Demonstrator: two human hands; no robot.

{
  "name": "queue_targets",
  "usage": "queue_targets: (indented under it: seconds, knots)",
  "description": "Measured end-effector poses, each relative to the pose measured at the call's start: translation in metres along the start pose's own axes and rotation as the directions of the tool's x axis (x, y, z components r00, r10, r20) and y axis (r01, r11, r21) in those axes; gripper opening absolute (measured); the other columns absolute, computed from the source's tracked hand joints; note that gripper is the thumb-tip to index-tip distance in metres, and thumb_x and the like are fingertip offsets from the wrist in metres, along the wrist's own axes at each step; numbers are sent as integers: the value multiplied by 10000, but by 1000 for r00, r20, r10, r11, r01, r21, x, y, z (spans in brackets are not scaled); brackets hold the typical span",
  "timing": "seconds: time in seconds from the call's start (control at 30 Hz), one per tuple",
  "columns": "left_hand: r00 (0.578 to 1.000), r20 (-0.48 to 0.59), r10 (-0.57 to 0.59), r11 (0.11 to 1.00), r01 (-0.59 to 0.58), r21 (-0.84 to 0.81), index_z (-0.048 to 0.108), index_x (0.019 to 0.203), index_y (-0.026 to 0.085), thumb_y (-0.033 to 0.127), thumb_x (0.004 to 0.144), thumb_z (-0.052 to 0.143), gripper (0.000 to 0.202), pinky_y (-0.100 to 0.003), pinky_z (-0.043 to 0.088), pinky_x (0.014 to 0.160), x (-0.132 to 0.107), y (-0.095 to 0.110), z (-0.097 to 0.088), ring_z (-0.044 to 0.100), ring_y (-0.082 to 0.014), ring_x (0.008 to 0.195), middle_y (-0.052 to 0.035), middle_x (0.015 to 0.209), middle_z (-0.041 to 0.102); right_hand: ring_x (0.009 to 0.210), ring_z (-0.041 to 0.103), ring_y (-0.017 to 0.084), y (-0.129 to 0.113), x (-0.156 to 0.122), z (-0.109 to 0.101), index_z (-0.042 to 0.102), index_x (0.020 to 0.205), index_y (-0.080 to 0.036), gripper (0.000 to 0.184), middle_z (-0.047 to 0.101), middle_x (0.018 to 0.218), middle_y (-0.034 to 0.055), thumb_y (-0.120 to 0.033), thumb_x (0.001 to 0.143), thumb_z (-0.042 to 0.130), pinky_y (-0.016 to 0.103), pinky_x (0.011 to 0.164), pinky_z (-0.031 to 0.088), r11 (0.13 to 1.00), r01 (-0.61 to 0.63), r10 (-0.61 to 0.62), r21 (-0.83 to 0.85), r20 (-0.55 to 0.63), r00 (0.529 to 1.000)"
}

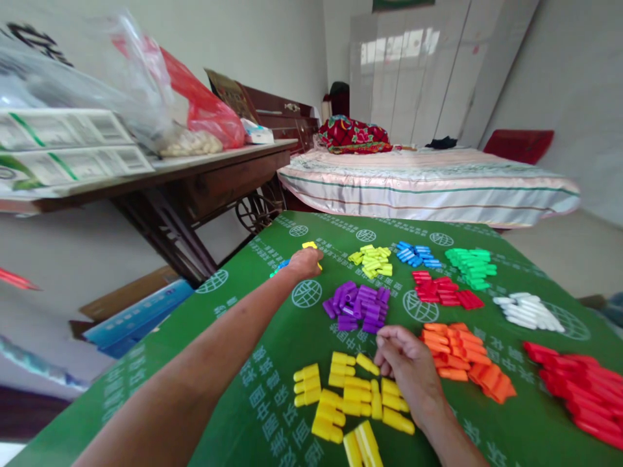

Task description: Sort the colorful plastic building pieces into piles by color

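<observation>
My left hand point(304, 262) reaches far across the green table point(233, 389) and is closed on a bundle of coloured plastic pieces point(311, 247), with yellow showing at the top and blue at the left. My right hand point(407, 364) rests near the front, fingers pinched together at the edge of the yellow pieces point(345, 395); what it holds is hidden. The purple pieces point(359, 305) lie just beyond it and the orange pieces point(464, 357) to its right.
Further piles lie sorted by colour: lime pieces point(374, 259), blue pieces point(416, 254), green pieces point(472, 264), small red pieces point(445, 290), white pieces point(528, 311), large red pieces point(579, 383). A wooden desk point(204, 175) with bags stands left, a bed point(428, 181) behind.
</observation>
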State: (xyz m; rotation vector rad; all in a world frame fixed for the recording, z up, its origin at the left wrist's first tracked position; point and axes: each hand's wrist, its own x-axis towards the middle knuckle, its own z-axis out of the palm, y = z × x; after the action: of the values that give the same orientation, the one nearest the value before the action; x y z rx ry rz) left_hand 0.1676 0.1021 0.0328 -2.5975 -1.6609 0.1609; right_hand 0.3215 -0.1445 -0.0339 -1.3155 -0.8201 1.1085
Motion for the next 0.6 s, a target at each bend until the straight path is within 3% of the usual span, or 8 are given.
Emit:
queue_targets:
  seconds: [0.17, 0.3, 0.4, 0.5, 0.6]
  knots:
    - [1000, -13, 18, 995, -19, -98, 635, 1031, 184, 252, 669, 637, 368, -250, 473, 747, -36, -5, -15, 613, -187, 872, -43, 944, 658, 440, 478, 90, 1, -1, 1, 591, 843, -161, 328, 575, 519, -30, -462, 718, 628, 193, 444, 361, 1000, 21, -21, 7, -19, 1000]
    - [993, -31, 116, 971, -120, -209, 641, 964, 190, 291, 666, 652, 315, -203, 452, 687, -93, 9, -32, 591, -127, 780, 10, 890, 646, 428, 478, 93, 0, 0, 1, 590, 842, -161, 339, 579, 517, -28, -471, 708, 622, 198, 439, 358, 1000, 28, -28, 3, -17, 999]
    - [912, -95, 400, 825, -403, -395, 641, 847, 179, 247, 675, 623, 186, -217, 429, 670, -143, 28, -39, 560, -132, 760, -4, 821, 609, 434, 486, 99, -3, 0, 1, 592, 819, -162, 349, 578, 513, -23, -479, 680, 641, 201, 435, 352, 1000, 10, -10, 1, 9, 1000]
    - [856, -76, 511, 755, -490, -435, 610, 856, 179, 223, 682, 623, 179, -228, 423, 693, -181, 47, -39, 546, -151, 821, -19, 868, 596, 440, 482, 104, -5, -1, 1, 590, 786, -165, 347, 572, 501, -19, -483, 659, 649, 202, 430, 340, 1000, 3, -3, 1, 5, 1000]
    - [829, -28, 559, 743, -516, -427, 586, 906, 187, 237, 706, 624, 210, -246, 429, 706, -202, 60, -35, 544, -170, 853, -35, 914, 590, 444, 477, 107, -5, -2, 1, 587, 787, -171, 350, 568, 498, -21, -491, 659, 646, 204, 429, 334, 1000, -11, 11, 8, 5, 1000]
